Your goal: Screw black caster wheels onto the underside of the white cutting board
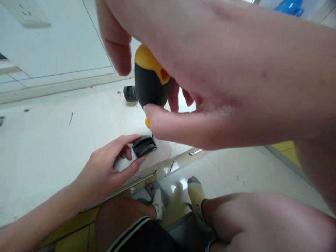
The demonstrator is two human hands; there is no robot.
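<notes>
Far to the left of the small black wheel with two rounded halves, a white plastic wall socket sits higher up. The big, flat white board spreads out from there and lies under the wheel. It looks hard and mostly smooth, with a few dark spots.

Just left of the wheel is the left hand. Its thumb and pointing finger pinch the wheel from two sides, maybe so it does not wobble or turn. The wheel looks like hard plastic, curved on top.

Past the wheel and a bit left of it, a second small black part is on the board.

Right above the wheel stands the fat black-and-yellow screwdriver, a little tilted. Its handle is round like an egg, and looks made to be easy to grip. It points down at the wheel's right edge, but the thumb hides most of the thin end, so I cannot tell what it touches.

The right hand is above and to the right of the wheel. Its thumb and fingers are curled around the handle, probably to hold it steady.
</notes>
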